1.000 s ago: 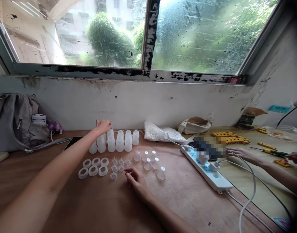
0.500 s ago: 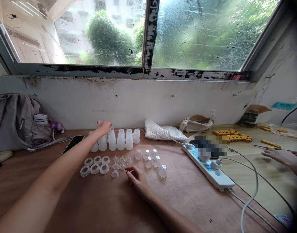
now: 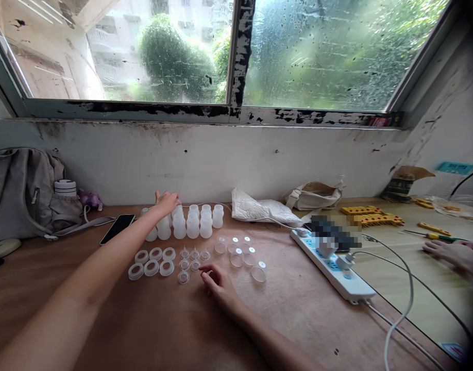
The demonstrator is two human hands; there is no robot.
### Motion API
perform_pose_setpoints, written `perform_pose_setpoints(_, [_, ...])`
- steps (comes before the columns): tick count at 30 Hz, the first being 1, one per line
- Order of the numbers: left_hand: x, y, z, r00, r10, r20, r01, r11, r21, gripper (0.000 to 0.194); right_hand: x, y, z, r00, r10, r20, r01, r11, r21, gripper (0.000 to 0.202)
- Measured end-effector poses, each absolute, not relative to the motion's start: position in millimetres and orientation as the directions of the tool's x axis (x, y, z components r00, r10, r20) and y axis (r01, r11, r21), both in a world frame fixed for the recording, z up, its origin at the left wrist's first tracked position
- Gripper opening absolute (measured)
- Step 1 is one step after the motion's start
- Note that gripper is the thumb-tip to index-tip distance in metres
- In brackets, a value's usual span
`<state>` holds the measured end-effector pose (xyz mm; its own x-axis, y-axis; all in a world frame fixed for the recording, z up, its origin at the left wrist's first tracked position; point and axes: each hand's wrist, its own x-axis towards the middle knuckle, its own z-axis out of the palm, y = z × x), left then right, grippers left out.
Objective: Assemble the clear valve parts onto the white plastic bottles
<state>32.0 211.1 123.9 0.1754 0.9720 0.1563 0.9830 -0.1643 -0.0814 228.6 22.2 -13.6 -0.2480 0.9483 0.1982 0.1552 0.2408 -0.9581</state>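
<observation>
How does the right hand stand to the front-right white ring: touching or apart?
Apart. The head view shows tabletop and clear domed pieces in the gap between the right hand and the front-right white ring.

the near middle of the table (image 3: 163, 322) lies open; white bottles (image 3: 193, 228) block the back, a power strip (image 3: 339, 275) the right.

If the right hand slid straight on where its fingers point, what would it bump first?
Probably the nearest small, clear, round plastic piece, just beyond the right hand; they may be touching.
</observation>
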Motion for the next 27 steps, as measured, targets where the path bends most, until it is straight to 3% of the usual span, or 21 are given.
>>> perform_pose_setpoints(13, [32,205,125,0.187,0.964,0.190,0.982,-0.184,-0.036,0.020,228,20,-9,-0.264,0.949,0.172,0.163,0.219,-0.962,0.025])
perform_pose_setpoints(27, [31,206,112,0.211,0.952,0.224,0.977,-0.208,-0.035,0.031,228,20,-9,-0.267,0.946,0.182,0.157,0.229,-0.961,0.022])
